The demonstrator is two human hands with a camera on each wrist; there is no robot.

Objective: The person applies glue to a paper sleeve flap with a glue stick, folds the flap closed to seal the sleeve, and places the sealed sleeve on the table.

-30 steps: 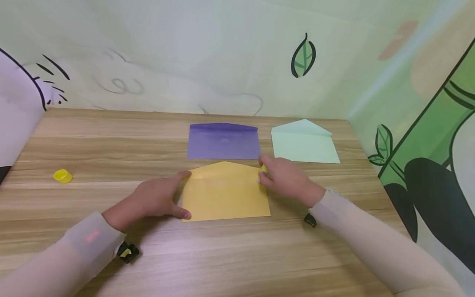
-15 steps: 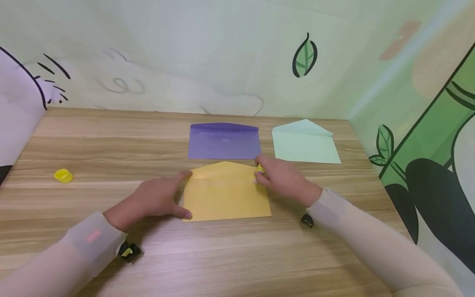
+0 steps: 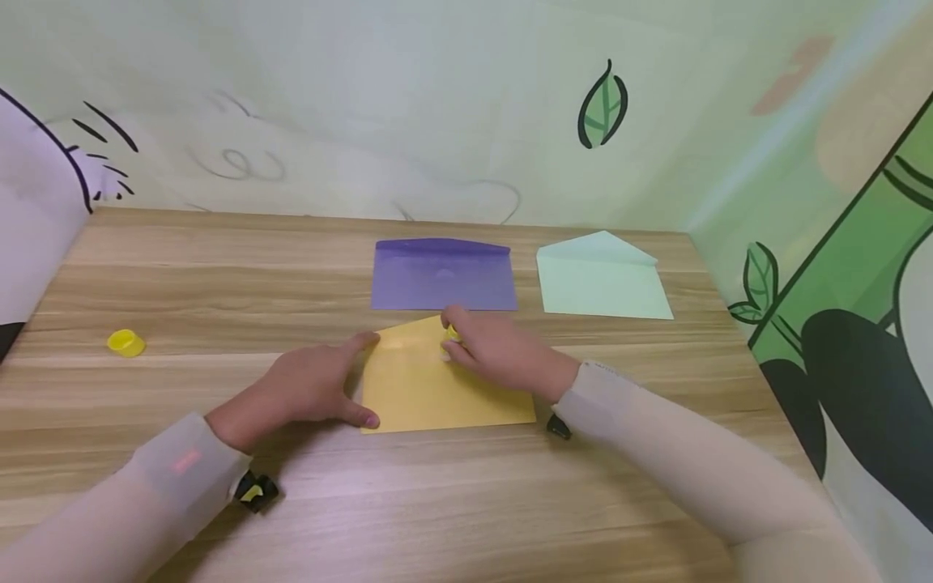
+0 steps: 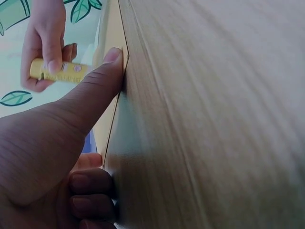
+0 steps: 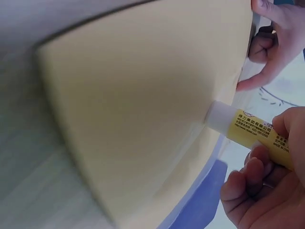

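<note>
A yellow envelope [image 3: 423, 393] lies on the wooden table with its pointed flap facing away. My left hand [image 3: 309, 385] presses its left side, thumb on the near corner and index finger at the far corner; the other fingers are bent under, as the left wrist view shows. Between the thumb and fingers of my right hand [image 3: 506, 356] is a yellow glue stick [image 5: 259, 133]. Its white end meets the envelope along the flap fold, near the middle of the width. A faint shiny streak runs beside it in the right wrist view. My right hand hides the flap's right part.
Behind the yellow envelope lie a purple envelope [image 3: 445, 283] and a pale green envelope [image 3: 605, 283], both with flaps pointing back. The yellow glue stick cap [image 3: 126, 343] sits far left. A painted wall [image 3: 328, 105] rises at the table's back edge.
My right hand has slid the glue stick leftward along the flap, from the envelope's right edge to about its middle. My left hand keeps its place on the left side.
</note>
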